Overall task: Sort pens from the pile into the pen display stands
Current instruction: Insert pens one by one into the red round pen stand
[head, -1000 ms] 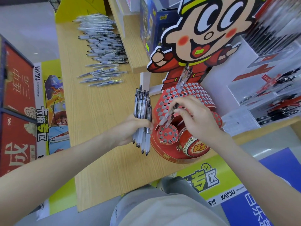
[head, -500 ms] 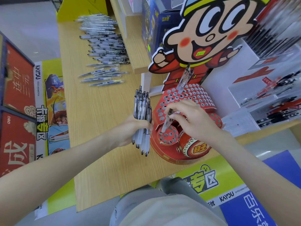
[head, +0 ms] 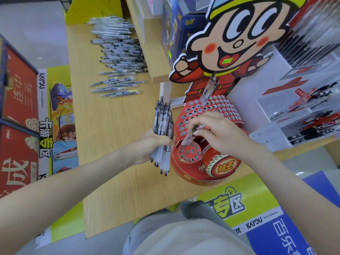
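- Your left hand (head: 147, 146) is gripping a bundle of pens (head: 163, 124) upright, just beside the red display stand (head: 227, 109) on the bench (head: 110, 137).
- Your right hand (head: 219, 137) is pinching a single pen (head: 189, 136), its tip resting at a hole in the stand's lower round tier (head: 191, 155).
- Standing pens (head: 208, 91) are tilting in the upper tier.
- The pile (head: 117, 52) is lying well apart, at the bench's far end.

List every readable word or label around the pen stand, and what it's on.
"旺": red drum on the pen display stand.
"KAYOU", "专区": yellow-green banner below the shelf.
"KAYOU", "卡游专区": poster at left.
"连中三元": red box, far left.
Print on the pile of pens: unreadable.
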